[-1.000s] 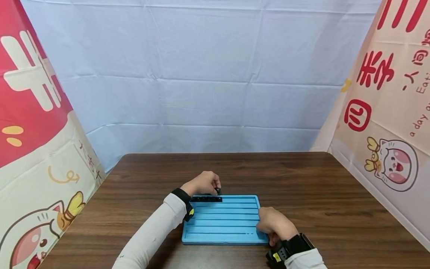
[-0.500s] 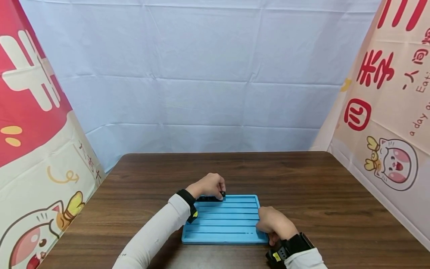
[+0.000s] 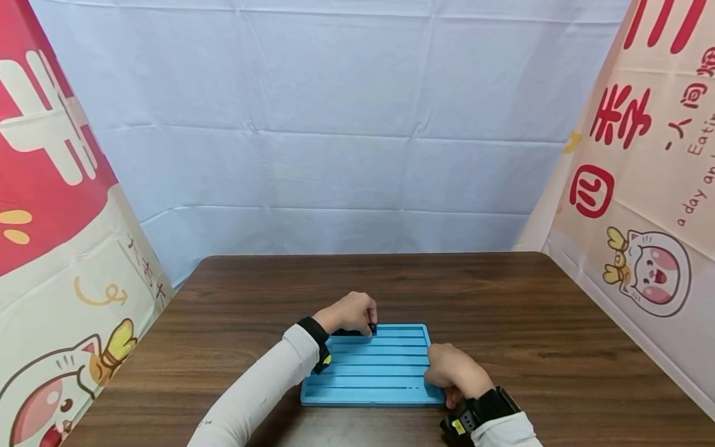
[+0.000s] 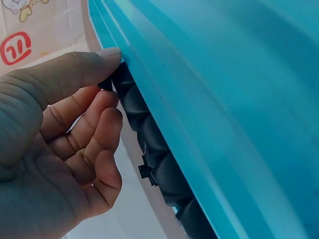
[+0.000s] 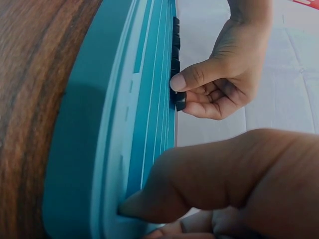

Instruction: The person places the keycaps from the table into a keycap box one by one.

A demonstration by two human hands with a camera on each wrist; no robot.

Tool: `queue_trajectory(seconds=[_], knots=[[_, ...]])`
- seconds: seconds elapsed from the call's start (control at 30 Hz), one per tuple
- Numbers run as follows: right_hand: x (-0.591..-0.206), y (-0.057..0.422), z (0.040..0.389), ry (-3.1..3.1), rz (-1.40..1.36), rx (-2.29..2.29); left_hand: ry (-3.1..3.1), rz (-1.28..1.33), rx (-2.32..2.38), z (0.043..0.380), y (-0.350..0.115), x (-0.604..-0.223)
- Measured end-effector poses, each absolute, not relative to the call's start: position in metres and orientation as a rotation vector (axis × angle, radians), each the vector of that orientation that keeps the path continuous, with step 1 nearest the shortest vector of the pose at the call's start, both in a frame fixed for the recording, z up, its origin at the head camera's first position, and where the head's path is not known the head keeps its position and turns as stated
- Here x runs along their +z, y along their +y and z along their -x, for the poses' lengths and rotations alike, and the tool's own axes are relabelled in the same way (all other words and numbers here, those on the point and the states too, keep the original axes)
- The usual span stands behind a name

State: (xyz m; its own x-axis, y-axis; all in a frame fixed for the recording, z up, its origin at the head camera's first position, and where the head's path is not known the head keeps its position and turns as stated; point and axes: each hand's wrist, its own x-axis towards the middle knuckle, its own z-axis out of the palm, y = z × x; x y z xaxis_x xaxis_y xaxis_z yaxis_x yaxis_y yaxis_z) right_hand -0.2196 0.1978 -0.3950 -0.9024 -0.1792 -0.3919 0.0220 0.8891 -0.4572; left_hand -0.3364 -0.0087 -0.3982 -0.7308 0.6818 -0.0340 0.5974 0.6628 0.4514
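A brown wooden counter (image 3: pixel 486 298) filled the lower part of the room, with dark stripes running along the wood. A flat blue tray (image 3: pixel 365 369) lay on it, close to the near edge of the view and near the middle. The tray had a raised rim and long thin lines from one side to the other.

Black blocks (image 4: pixel 169 174) stood in a row along the far edge of the tray, toward the left. The left hand (image 3: pixel 350 312) reached over to that row. Its thumb and fingers pinched a small black block (image 5: pixel 180 102) at the row's right end. The right hand (image 3: pixel 455 370) gripped the tray at its right side, by the near corner, with the thumb bent over the rim.

Both arms had white sleeves (image 3: pixel 257 385) and black bands (image 3: pixel 494 406) at the wrists, with bits of yellow.

Behind the counter hung a big pale blue cloth (image 3: pixel 335 124) with straight fold lines. On the left was a red and cream cloth (image 3: pixel 67 273) with a cat drawn on it. On the right, a cream cloth (image 3: pixel 631 186) had red writing and a smiling cat with pink cheeks.
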Motion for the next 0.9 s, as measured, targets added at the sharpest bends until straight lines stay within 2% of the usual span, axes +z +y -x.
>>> queue_trajectory(seconds=[0.9], knots=[[-0.3959,0.1977,0.2214,2.62,0.112,-0.632,2.681,-1.073,0.596,0.338,-0.0088,-0.4039]])
